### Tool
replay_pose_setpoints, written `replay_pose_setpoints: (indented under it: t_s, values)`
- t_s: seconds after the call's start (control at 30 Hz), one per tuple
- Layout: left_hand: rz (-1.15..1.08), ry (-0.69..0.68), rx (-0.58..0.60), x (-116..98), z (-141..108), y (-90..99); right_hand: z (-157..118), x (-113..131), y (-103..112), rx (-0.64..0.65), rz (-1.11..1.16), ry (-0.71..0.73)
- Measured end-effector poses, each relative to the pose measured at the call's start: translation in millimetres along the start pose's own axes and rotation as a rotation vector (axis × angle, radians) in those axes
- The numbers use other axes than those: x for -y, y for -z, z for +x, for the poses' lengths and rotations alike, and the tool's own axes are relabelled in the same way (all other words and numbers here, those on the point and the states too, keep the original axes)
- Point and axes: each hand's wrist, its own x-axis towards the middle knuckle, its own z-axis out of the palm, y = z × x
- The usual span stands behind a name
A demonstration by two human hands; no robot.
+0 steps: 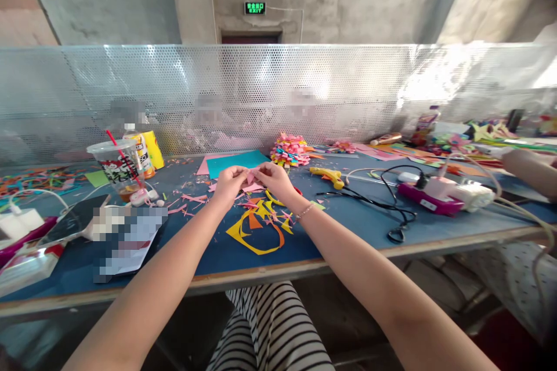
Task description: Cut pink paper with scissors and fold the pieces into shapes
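Both arms reach forward over the blue table, and the fingertips meet above it. My left hand (230, 184) pinches one side of a small piece of pink paper (250, 177). The other side is pinched by my right hand (275, 178), which has a bracelet at the wrist. The fingers hide much of the paper, so its exact shape is unclear. Below the hands lie yellow paper scraps (263, 208) and a yellow and orange cut-out ring (260, 250). Behind them rest a teal paper sheet (237, 163) and a paper flower ball (289, 149) in pink, yellow and blue.
On the left stand a plastic cup (115, 165) with a red straw, a bottle (141, 151) and a phone (134, 243). To the right are a yellow glue gun (328, 176), black cables (394, 214) and a purple power strip (429, 200). Another person's arm (531, 171) rests far right.
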Motion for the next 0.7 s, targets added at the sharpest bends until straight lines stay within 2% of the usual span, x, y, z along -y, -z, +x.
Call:
replay_pose_setpoints:
  t_s: [0.2,0.47,0.7]
  values:
    - [0.094,-0.007,0.011,1.7,0.9,2.7,1.3,-2.7,1.4,-0.021,-0.184,0.066]
    - [0.44,-0.088,0.112,4.7,4.2,12.2,0.6,-1.5,4.9,0.063,-0.298,0.112]
    - [0.385,-0.028,0.173,9.1,4.3,11.1,4.0,-5.9,9.8,0.168,-0.372,0.1]
